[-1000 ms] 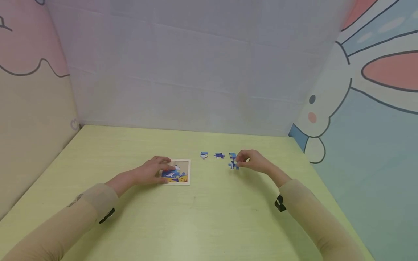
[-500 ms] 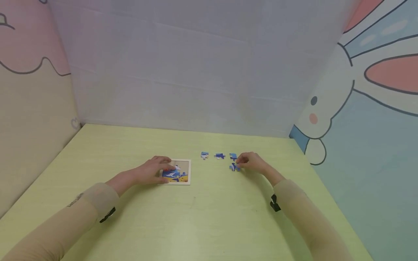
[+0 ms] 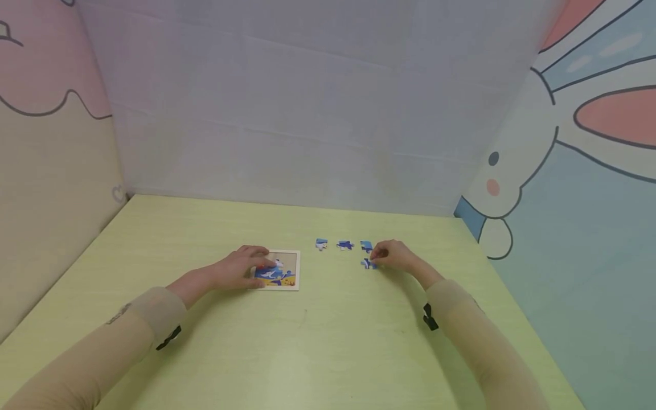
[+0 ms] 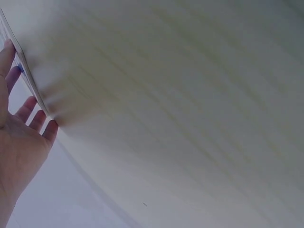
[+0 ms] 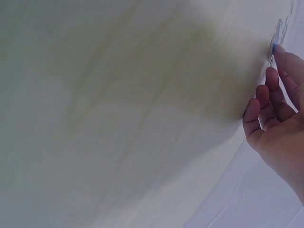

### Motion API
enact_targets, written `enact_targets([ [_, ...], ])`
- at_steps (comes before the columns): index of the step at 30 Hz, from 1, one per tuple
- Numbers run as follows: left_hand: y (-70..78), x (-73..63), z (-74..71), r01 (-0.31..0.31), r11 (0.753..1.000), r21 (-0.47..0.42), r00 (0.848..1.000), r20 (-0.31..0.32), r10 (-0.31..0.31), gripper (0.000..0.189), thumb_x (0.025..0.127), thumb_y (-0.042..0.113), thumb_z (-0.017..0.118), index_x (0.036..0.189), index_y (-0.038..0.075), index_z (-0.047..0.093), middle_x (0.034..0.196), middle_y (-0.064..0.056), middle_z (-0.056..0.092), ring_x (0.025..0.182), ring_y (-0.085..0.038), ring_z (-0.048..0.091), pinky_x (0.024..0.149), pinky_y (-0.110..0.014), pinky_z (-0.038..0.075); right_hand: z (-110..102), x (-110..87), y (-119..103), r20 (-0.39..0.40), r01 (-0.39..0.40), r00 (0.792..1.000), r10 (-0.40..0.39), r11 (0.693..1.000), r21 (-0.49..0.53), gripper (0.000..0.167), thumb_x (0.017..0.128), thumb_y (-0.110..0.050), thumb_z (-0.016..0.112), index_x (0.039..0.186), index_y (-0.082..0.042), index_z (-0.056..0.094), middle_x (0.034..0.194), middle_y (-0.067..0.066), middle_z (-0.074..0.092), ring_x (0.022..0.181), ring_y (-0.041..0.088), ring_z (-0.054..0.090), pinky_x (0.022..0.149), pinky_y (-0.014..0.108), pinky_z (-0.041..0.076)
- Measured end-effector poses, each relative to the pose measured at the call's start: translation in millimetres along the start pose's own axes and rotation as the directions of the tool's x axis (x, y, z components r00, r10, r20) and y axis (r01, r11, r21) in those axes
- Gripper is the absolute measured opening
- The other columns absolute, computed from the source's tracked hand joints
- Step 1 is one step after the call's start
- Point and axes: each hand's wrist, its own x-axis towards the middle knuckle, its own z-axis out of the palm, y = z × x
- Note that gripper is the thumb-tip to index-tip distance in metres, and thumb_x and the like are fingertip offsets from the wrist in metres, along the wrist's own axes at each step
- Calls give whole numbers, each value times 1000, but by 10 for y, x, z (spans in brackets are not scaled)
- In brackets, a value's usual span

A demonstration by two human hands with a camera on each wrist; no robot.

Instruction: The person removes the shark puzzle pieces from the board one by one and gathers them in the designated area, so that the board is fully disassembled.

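Note:
My left hand [image 3: 238, 269] rests on the left side of a wooden puzzle board [image 3: 298, 272]. Its thumb lies along the near edge and a finger reaches over the picture, a partly filled blue and yellow sea scene. In the left wrist view the fingertips of the left hand [image 4: 28, 118] touch the board's rim [image 4: 33, 85]. To the right, my right hand [image 3: 394, 254] pinches the edge of a blue and white puzzle piece [image 3: 367, 263], which lies flat on the table. Thumb and fingertips meet at that piece [image 5: 274, 42] in the right wrist view.
Behind the held piece lie three loose puzzle pieces in a row: a left one [image 3: 321, 244], a middle one [image 3: 345, 245] and a right one [image 3: 365, 245]. The pale yellow table [image 3: 307, 341] meets a white back wall [image 3: 287, 142]. Painted side panels stand left and right.
My right hand has lowered the puzzle piece onto the table, shifting it slightly towards me and to the right. The left hand and the board have stayed put.

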Motion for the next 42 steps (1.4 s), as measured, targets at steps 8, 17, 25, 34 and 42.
enact_targets([
  [8,-12,7,18,7,1000,-16,1000,-10,-7,52,87,31,68,134,15,52,143,-20,39,129,-43,33,102,-62,30,-87,-43,-132,-68,73,995,-73,997,-2,7,87,-13,67,91,-7,67,83,3,63,74,15,52,62,26,44],
  [17,-65,26,44,23,997,-72,1000,-16,-24,57,86,31,69,136,14,50,144,-17,39,131,-41,32,105,-60,29,-177,-62,-477,-74,119,990,-118,993,14,10,88,-18,68,94,-10,66,83,0,60,79,16,52,66,28,43],
  [25,-129,17,68,62,991,-123,998,-15,-64,59,86,28,70,139,13,47,149,-16,33,137,-39,26,108,-57,27,-119,-28,-738,-77,166,984,-164,986,24,17,86,-20,69,98,-7,67,86,0,62,80,16,54,66,28,45],
  [34,-149,-8,26,102,994,-50,992,-64,-105,65,86,35,68,139,6,45,147,-18,37,135,-41,29,109,-59,23,-1,48,-1089,-88,211,974,-206,976,48,23,85,-22,71,101,-7,66,93,2,65,85,16,55,71,27,46],
  [42,-186,-32,32,102,993,-57,993,-59,-105,65,85,37,68,137,3,47,145,-20,38,133,-44,31,108,-60,24,199,219,-1379,-39,254,967,-253,966,45,36,85,-23,72,116,-9,63,117,9,64,100,31,56,79,32,48],
])
